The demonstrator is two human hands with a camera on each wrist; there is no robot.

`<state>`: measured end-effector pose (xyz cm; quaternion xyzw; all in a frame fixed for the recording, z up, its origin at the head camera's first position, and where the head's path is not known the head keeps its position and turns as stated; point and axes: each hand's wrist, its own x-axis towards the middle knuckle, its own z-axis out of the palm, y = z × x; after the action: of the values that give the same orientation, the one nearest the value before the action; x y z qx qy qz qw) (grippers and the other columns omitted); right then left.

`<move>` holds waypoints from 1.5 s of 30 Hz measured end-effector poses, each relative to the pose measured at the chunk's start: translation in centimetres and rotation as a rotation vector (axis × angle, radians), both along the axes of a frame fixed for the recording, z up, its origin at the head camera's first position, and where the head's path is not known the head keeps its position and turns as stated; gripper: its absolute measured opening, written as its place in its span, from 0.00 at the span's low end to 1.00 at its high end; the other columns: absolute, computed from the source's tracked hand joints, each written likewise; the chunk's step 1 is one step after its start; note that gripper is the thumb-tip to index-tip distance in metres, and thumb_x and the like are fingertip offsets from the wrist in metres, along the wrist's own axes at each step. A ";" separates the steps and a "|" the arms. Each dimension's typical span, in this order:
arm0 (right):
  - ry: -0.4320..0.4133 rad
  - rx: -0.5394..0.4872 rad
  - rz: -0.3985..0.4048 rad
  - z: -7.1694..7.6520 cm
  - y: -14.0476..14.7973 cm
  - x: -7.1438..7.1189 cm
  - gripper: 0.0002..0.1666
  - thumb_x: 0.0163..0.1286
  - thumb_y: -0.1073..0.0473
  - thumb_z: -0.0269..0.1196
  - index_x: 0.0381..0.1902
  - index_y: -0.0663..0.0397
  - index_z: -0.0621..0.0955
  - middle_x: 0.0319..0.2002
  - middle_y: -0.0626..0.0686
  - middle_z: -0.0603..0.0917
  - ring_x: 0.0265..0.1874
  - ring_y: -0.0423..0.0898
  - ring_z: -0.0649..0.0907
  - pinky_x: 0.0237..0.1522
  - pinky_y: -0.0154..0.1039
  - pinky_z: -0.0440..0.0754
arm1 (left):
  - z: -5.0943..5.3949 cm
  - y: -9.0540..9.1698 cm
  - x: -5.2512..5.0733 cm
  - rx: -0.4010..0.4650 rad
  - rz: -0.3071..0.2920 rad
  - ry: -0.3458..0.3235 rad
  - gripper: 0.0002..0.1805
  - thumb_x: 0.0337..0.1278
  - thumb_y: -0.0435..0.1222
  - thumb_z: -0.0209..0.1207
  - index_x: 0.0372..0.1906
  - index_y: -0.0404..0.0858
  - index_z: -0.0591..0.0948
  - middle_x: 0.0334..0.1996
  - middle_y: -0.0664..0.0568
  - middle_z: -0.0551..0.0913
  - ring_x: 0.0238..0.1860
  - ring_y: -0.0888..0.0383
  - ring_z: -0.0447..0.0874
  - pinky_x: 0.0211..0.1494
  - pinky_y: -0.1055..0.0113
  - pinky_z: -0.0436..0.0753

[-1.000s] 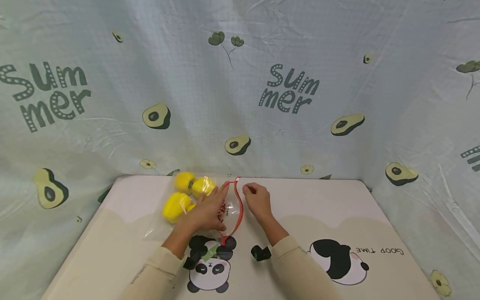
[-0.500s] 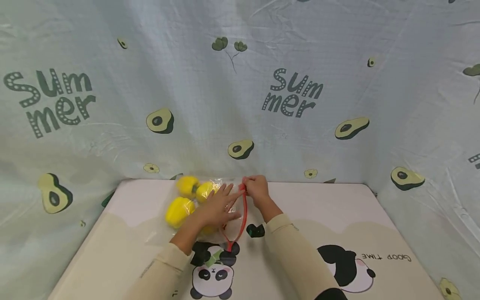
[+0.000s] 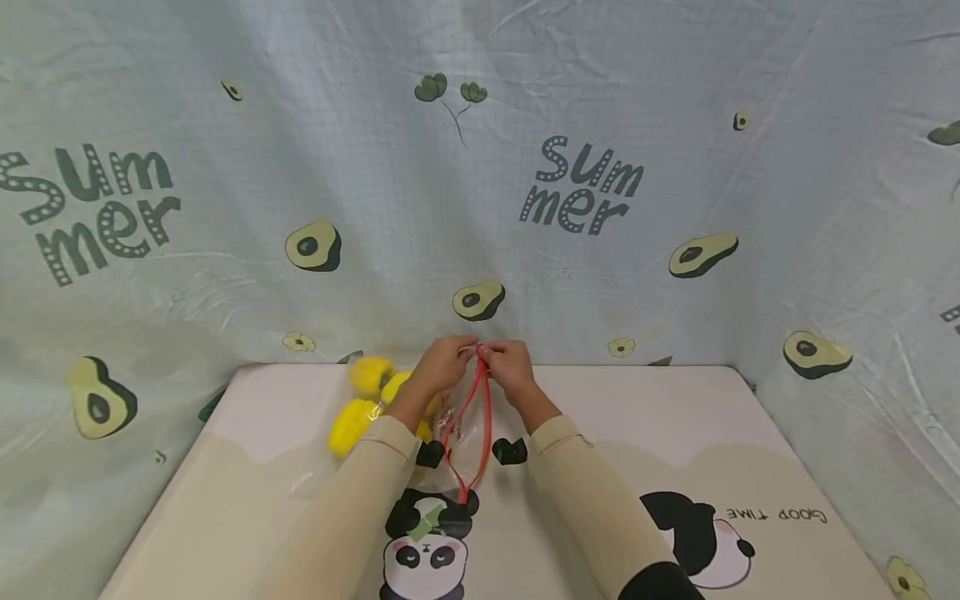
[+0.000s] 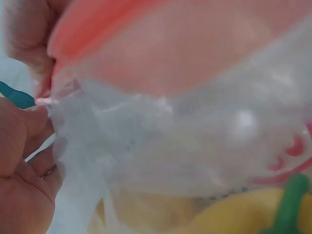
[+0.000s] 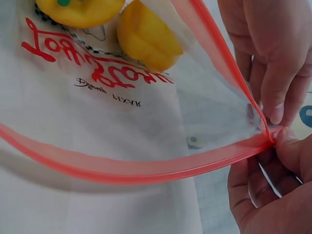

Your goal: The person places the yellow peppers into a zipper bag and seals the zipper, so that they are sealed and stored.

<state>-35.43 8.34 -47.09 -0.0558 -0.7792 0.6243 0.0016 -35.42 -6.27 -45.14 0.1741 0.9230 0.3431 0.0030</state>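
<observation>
A clear zip bag (image 3: 468,433) with a red zip edge (image 5: 141,170) and red lettering lies on the table. Its mouth gapes between the two red strips, which meet at the far and near corners. Inside are several yellow bell peppers (image 3: 352,425); a green stem (image 4: 291,204) shows in the left wrist view. At the far corner of the mouth my left hand (image 3: 444,362) pinches the bag. My right hand (image 3: 512,368) pinches that same corner from the right side, thumb (image 5: 292,146) against the red strip. The fingertips partly hide the corner.
A pale table mat (image 3: 600,467) with panda prints spreads underneath. Behind it hangs a curtain (image 3: 390,217) printed with avocados and lettering. Dark wrist-worn pieces (image 3: 510,452) show near the forearms.
My right hand has moved onto the far corner of the red zip edge. My left hand has left its flat place over the bag and come up to pinch that corner too.
</observation>
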 end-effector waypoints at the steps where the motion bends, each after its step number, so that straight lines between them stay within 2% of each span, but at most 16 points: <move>1: 0.001 0.002 0.002 0.0 0.0 0.0 0.14 0.77 0.62 0.61 0.48 0.66 0.89 0.34 0.53 0.86 0.28 0.39 0.81 0.36 0.34 0.88 | -0.1 0.0 -0.3 0.011 0.008 -0.006 0.18 0.77 0.32 0.54 0.64 0.33 0.82 0.60 0.40 0.86 0.55 0.44 0.85 0.66 0.50 0.84; 4: -0.008 0.005 -0.003 0.0 0.0 0.0 0.14 0.76 0.62 0.62 0.48 0.66 0.89 0.37 0.56 0.88 0.29 0.39 0.81 0.36 0.33 0.87 | -0.4 -0.1 -0.9 0.076 0.033 -0.025 0.14 0.77 0.32 0.55 0.55 0.33 0.87 0.52 0.41 0.89 0.50 0.46 0.84 0.62 0.51 0.85; 8: -0.048 0.008 -0.013 0.0 0.0 0.0 0.14 0.76 0.61 0.62 0.48 0.66 0.89 0.41 0.57 0.89 0.30 0.40 0.82 0.36 0.32 0.87 | -0.7 -0.3 -1.5 0.156 0.037 -0.065 0.11 0.75 0.33 0.57 0.46 0.32 0.88 0.44 0.41 0.89 0.44 0.48 0.83 0.54 0.55 0.85; 14: -0.068 0.014 -0.001 0.1 0.1 -0.1 0.15 0.77 0.60 0.61 0.50 0.65 0.89 0.44 0.59 0.89 0.30 0.39 0.82 0.37 0.32 0.87 | -0.7 -0.2 -2.1 0.180 0.074 -0.095 0.11 0.74 0.35 0.60 0.39 0.31 0.87 0.36 0.42 0.87 0.36 0.52 0.78 0.40 0.67 0.78; 18: -0.069 0.029 -0.008 0.1 0.1 0.0 0.15 0.77 0.59 0.62 0.48 0.64 0.90 0.42 0.58 0.89 0.31 0.41 0.82 0.39 0.34 0.88 | -0.6 0.3 -2.2 0.188 0.116 -0.107 0.11 0.72 0.33 0.59 0.36 0.30 0.86 0.33 0.42 0.84 0.34 0.53 0.76 0.34 0.70 0.73; 24: -0.080 0.053 -0.002 0.2 0.2 0.1 0.15 0.77 0.58 0.62 0.48 0.63 0.90 0.44 0.58 0.90 0.35 0.45 0.83 0.43 0.38 0.88 | -0.4 0.8 -1.9 0.200 0.181 -0.149 0.10 0.71 0.32 0.57 0.35 0.31 0.84 0.33 0.44 0.81 0.34 0.52 0.74 0.34 0.68 0.72; 33: -0.084 0.037 -0.006 0.2 0.0 0.1 0.15 0.76 0.59 0.63 0.48 0.64 0.90 0.47 0.60 0.90 0.36 0.44 0.83 0.47 0.39 0.89 | -0.3 0.7 -1.8 0.267 0.220 -0.176 0.10 0.71 0.32 0.57 0.38 0.30 0.86 0.35 0.44 0.82 0.37 0.52 0.74 0.36 0.68 0.73; 40: -0.081 0.019 -0.001 0.0 -0.2 0.2 0.14 0.74 0.60 0.64 0.47 0.65 0.90 0.43 0.59 0.89 0.32 0.42 0.82 0.38 0.33 0.86 | -0.6 0.5 -1.6 0.353 0.236 -0.193 0.10 0.71 0.31 0.56 0.36 0.30 0.85 0.33 0.44 0.81 0.35 0.51 0.74 0.35 0.67 0.74; 45: -0.085 0.027 0.003 0.0 0.1 0.3 0.14 0.74 0.60 0.64 0.46 0.65 0.90 0.41 0.57 0.89 0.31 0.42 0.81 0.37 0.32 0.85 | -0.7 0.7 -1.7 0.359 0.265 -0.211 0.11 0.74 0.33 0.56 0.37 0.31 0.84 0.34 0.45 0.80 0.37 0.51 0.74 0.36 0.68 0.75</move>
<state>-35.09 8.40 -47.04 -0.0811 -0.7871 0.6106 -0.0317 -37.16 -5.54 -45.87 0.0122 0.8567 0.5152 0.0235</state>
